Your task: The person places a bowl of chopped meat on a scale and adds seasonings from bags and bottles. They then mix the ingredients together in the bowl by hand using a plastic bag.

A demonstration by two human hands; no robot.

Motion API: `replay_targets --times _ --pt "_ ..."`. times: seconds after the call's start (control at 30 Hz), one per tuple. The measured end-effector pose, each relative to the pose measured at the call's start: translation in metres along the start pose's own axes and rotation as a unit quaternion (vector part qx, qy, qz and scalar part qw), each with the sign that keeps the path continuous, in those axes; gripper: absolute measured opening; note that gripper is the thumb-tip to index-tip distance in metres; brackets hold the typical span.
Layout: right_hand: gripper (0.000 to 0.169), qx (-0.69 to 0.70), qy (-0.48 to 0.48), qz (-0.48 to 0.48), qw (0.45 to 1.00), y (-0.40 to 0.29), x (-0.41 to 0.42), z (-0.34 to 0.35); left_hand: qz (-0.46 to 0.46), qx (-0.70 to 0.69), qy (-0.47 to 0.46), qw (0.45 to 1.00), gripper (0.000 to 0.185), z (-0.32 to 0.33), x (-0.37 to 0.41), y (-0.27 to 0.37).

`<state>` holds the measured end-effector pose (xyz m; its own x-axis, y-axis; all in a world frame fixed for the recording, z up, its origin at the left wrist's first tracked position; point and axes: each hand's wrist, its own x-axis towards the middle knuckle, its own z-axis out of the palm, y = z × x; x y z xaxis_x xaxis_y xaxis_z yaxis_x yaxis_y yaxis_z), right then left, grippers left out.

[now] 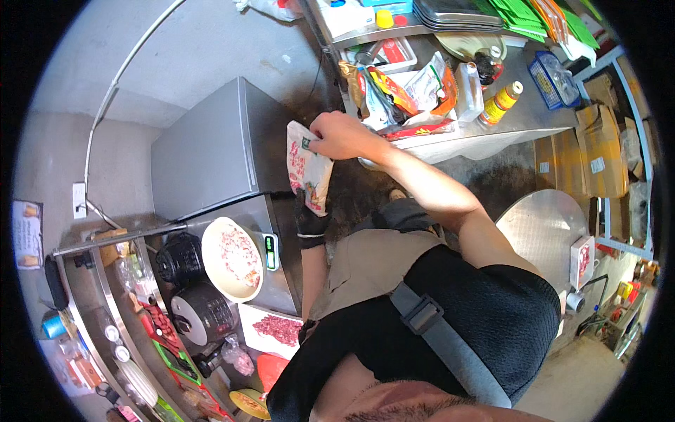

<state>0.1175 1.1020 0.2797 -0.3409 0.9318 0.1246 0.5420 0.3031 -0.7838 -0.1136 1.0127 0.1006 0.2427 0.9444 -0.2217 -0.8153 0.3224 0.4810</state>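
A white printed seasoning packet (pixel 310 164) is held upright between my hands, beside the edge of the counter. My bare right hand (pixel 337 135) pinches its upper edge. My left hand (pixel 311 219), in a black glove, grips the lower end; some of its fingers are hidden behind the packet. Left of the gloved hand, a cream bowl (pixel 215 264) of chopped pinkish meat sits on a kitchen scale (pixel 270 252) with a lit display. Below the bowl lies a white tray (pixel 252 335) with pieces of red meat.
A grey cabinet-like box (pixel 203 153) stands beyond the scale. At the upper right, a steel table (pixel 538 118) bears seasoning bags, a yellow-labelled bottle (pixel 501 103) and a blue basket (pixel 551 79). Cardboard boxes (pixel 601 153) and a round metal table (pixel 543 227) are at right.
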Motion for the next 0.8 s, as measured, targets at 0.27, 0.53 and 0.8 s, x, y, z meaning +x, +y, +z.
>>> replay_targets --times 0.27,0.53,0.8 --pt "0.021 -0.102 0.103 -0.042 0.989 -0.023 -0.030 -0.122 -0.145 0.059 -0.187 0.970 0.053 0.077 0.052 -0.020" --pt "0.023 -0.284 0.164 0.078 0.941 0.075 -0.009 -0.154 -0.101 0.163 -0.098 0.977 0.051 0.074 0.012 -0.024" --pt "0.036 -0.148 0.229 0.232 0.934 0.200 -0.019 -0.061 -0.015 0.379 -0.077 0.922 0.045 0.045 -0.022 -0.016"
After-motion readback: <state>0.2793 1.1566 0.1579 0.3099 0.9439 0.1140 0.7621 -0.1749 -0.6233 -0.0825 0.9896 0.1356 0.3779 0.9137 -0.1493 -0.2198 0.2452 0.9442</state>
